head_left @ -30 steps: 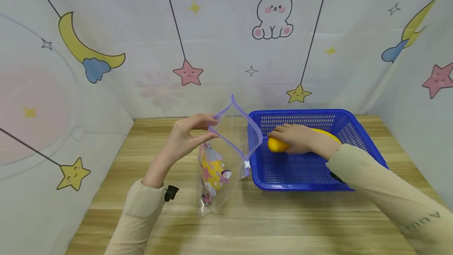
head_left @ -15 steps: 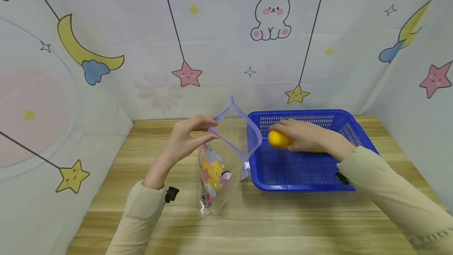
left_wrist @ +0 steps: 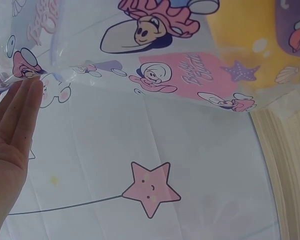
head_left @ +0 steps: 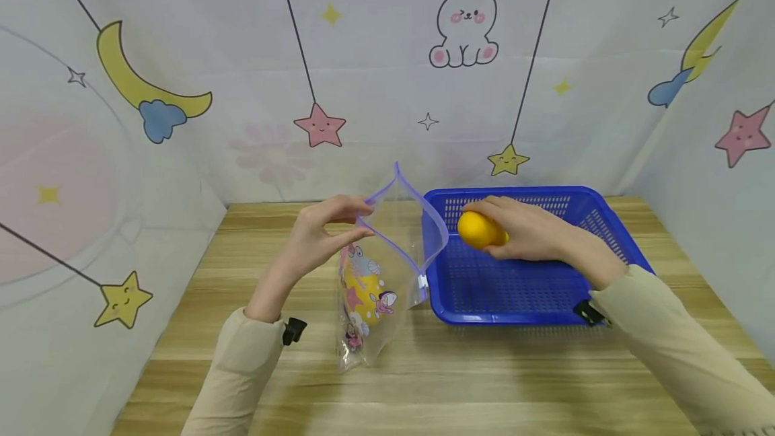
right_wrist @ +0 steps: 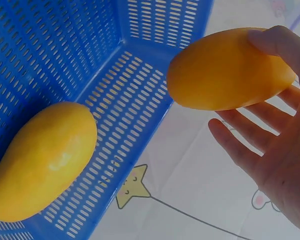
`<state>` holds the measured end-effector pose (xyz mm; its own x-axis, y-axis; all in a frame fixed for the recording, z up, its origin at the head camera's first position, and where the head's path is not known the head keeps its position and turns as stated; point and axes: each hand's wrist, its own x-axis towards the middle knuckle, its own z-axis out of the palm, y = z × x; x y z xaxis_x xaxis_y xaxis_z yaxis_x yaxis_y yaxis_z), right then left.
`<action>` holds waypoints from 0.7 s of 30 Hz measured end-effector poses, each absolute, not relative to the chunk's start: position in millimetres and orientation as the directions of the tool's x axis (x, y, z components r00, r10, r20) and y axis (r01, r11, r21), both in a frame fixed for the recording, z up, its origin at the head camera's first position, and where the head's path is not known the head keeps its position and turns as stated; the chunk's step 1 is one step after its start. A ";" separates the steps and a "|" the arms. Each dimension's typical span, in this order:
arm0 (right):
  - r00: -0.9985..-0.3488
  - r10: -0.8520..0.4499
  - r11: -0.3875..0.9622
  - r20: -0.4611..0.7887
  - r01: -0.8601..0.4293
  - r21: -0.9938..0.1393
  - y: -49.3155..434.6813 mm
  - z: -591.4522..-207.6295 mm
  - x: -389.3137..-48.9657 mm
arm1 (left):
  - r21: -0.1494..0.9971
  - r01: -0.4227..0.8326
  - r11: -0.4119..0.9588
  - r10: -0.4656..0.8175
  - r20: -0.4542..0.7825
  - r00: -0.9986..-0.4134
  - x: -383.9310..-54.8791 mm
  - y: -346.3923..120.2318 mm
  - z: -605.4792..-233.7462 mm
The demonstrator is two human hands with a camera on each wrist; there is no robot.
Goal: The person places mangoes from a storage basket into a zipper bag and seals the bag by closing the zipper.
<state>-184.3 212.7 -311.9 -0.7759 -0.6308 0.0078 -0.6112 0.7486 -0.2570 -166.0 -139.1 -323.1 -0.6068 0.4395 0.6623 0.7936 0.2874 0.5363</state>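
Observation:
My left hand (head_left: pixel 317 237) pinches the near-left rim of a clear zip bag (head_left: pixel 390 308) between thumb and fingers, and its mouth gapes wide. Purple zip edging runs round that mouth, with a white slider at the right corner. Inside the bag sits a yellow fruit (head_left: pixel 366 291), partly covered by printed cartoon figures. My right hand (head_left: pixel 529 227) grips a yellow mango (head_left: pixel 478 231) above the left part of the blue basket (head_left: pixel 484 319). In the right wrist view the thumb lies over this mango, with fingers beneath. A second mango (right_wrist: pixel 47 160) lies in the basket, hidden behind the hand in the head view.
The basket stands right beside the bag on a wooden table (head_left: pixel 387 399). Behind and at both sides hangs a white cloth (head_left: pixel 375 59) printed with stars, moons and a rabbit.
My right hand has lifted the mango from the basket floor, and its wrist has shifted right. My left hand and the bag have stayed in place.

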 end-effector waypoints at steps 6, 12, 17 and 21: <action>-0.800 -0.596 0.753 0.074 -0.589 -0.293 213.0 -309.9 -176.3 | 0.553 0.780 0.293 0.435 0.649 -0.624 -164.2 -139.9 -323.4; -0.808 -0.568 0.735 0.156 -0.583 -0.346 212.5 -309.3 -168.5 | 0.555 0.779 0.293 0.438 0.646 -0.625 -163.3 -139.5 -324.0; -0.818 -0.544 0.732 0.187 -0.571 -0.371 209.8 -305.5 -165.1 | 0.548 0.786 0.287 0.439 0.654 -0.616 -165.0 -138.6 -323.5; -0.836 -0.520 0.727 0.178 -0.542 -0.421 208.5 -302.2 -162.3 | 0.547 0.787 0.285 0.440 0.655 -0.615 -166.1 -138.1 -323.2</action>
<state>-162.3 208.5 -302.2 -0.8356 -0.5197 0.1779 -0.5420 0.7273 -0.4211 -166.1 -138.1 -323.2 -0.6148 0.4399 0.6546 0.7868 0.2849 0.5475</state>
